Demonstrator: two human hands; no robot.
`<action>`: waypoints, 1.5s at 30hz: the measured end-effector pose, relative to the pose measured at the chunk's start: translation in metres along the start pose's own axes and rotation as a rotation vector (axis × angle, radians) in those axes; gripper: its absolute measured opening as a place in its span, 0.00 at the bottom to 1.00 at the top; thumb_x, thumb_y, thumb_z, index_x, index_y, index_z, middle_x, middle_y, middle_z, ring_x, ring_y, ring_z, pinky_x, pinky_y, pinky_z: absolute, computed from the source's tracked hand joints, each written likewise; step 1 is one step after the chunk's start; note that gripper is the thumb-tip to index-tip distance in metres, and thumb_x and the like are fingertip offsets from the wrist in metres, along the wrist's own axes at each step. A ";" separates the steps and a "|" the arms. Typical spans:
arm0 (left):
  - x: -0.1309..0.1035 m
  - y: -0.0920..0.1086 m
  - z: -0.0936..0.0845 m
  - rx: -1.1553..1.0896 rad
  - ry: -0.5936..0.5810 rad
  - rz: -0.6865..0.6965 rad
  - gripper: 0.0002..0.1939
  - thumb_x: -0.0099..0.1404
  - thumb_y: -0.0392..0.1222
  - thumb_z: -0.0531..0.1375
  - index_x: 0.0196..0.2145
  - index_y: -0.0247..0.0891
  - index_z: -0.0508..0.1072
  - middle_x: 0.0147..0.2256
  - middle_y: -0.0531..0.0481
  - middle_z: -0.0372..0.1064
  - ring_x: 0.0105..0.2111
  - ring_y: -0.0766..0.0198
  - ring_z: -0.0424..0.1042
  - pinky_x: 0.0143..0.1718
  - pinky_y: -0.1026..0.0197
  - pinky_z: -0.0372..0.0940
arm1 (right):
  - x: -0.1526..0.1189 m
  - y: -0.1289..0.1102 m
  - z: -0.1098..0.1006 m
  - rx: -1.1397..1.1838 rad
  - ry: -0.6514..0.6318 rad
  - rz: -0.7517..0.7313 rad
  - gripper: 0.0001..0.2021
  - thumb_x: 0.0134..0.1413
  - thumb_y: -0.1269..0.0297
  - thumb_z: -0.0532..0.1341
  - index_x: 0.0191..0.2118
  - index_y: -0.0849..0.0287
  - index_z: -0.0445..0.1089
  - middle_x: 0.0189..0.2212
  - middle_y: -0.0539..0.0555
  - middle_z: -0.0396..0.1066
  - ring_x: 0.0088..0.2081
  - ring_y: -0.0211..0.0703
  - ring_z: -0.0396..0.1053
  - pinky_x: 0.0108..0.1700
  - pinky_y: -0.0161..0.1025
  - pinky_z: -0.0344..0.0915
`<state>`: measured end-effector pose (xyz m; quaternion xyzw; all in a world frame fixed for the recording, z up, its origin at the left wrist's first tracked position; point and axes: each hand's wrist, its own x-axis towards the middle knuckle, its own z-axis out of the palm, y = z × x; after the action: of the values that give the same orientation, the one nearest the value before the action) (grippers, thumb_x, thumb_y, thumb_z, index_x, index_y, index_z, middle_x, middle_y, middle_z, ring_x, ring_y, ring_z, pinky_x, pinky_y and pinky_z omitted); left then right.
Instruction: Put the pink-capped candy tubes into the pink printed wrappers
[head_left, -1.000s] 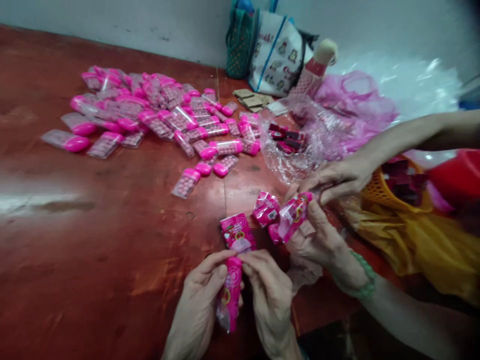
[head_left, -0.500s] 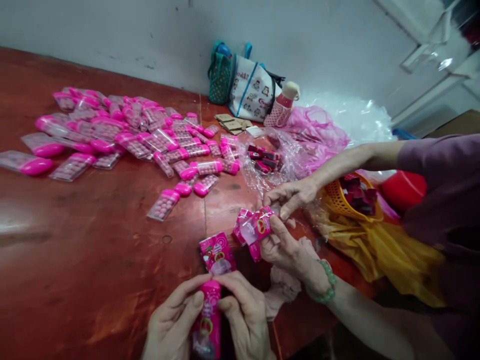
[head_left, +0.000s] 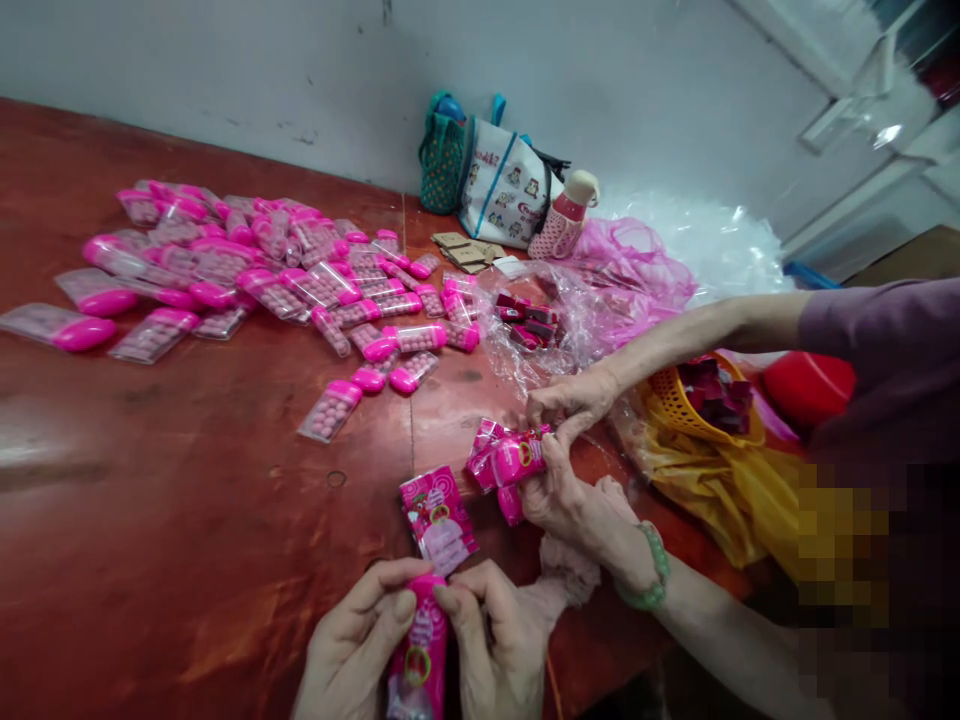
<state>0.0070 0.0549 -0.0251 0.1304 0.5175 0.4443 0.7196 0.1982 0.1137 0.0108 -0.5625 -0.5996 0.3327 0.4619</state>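
Between my two hands a pink candy pack (head_left: 418, 650) with a printed sleeve stands at the bottom centre. My left hand (head_left: 360, 640) pinches its upper left edge with thumb and forefinger; my right hand (head_left: 495, 635) grips the upper right edge the same way. Just beyond the fingertips lie flat pink printed sleeves (head_left: 437, 512). At the upper left, many clear packs of pink balls with pink caps (head_left: 330, 410) are spread in a heap.
On the right, a co-worker's hands (head_left: 566, 450) hold another pink pack over more packs. Beyond are a plastic bag with dark red pieces (head_left: 529, 318), a yellow basket (head_left: 671, 400), a yellow cloth (head_left: 720, 490), a white bag (head_left: 506, 185) and a bottle (head_left: 574, 200).
My hands and the pack have shifted slightly down, with more of the flat sleeves showing beyond them. The co-worker's far hand has closed in on the pack it holds.
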 end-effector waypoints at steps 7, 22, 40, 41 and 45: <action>0.001 -0.001 -0.001 -0.061 -0.030 -0.094 0.12 0.46 0.40 0.67 0.29 0.36 0.74 0.23 0.51 0.72 0.19 0.68 0.68 0.21 0.68 0.63 | -0.066 -0.001 0.065 0.008 0.074 0.079 0.10 0.53 0.67 0.58 0.22 0.59 0.65 0.15 0.46 0.62 0.18 0.34 0.61 0.19 0.30 0.58; 0.000 0.003 -0.002 -0.031 -0.038 -0.190 0.16 0.45 0.44 0.67 0.32 0.35 0.71 0.12 0.52 0.66 0.08 0.68 0.60 0.08 0.69 0.57 | -0.083 -0.008 0.085 0.344 0.036 0.258 0.12 0.49 0.54 0.60 0.25 0.59 0.65 0.22 0.49 0.64 0.26 0.38 0.63 0.29 0.34 0.61; 0.004 0.001 -0.001 -0.056 -0.009 -0.257 0.23 0.42 0.41 0.69 0.37 0.37 0.69 0.15 0.54 0.67 0.10 0.67 0.63 0.10 0.68 0.58 | -0.090 0.001 0.104 0.239 0.148 0.171 0.12 0.59 0.59 0.46 0.27 0.57 0.56 0.24 0.50 0.57 0.27 0.38 0.59 0.26 0.35 0.58; 0.004 0.000 0.000 -0.060 -0.012 -0.257 0.22 0.42 0.41 0.69 0.37 0.37 0.69 0.15 0.54 0.67 0.11 0.67 0.63 0.10 0.68 0.58 | -0.089 0.000 0.103 0.235 0.144 0.170 0.12 0.60 0.59 0.46 0.27 0.57 0.56 0.24 0.50 0.57 0.27 0.39 0.59 0.27 0.35 0.58; 0.002 -0.001 -0.002 -0.084 -0.050 -0.258 0.17 0.45 0.41 0.68 0.33 0.38 0.69 0.16 0.54 0.67 0.11 0.70 0.62 0.11 0.69 0.59 | -0.091 0.001 0.105 0.255 0.143 0.141 0.13 0.60 0.57 0.45 0.27 0.56 0.55 0.24 0.50 0.56 0.26 0.38 0.58 0.29 0.36 0.56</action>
<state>0.0059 0.0551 -0.0284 0.0435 0.4928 0.3659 0.7883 0.0957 0.0375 -0.0428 -0.5622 -0.4772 0.3966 0.5468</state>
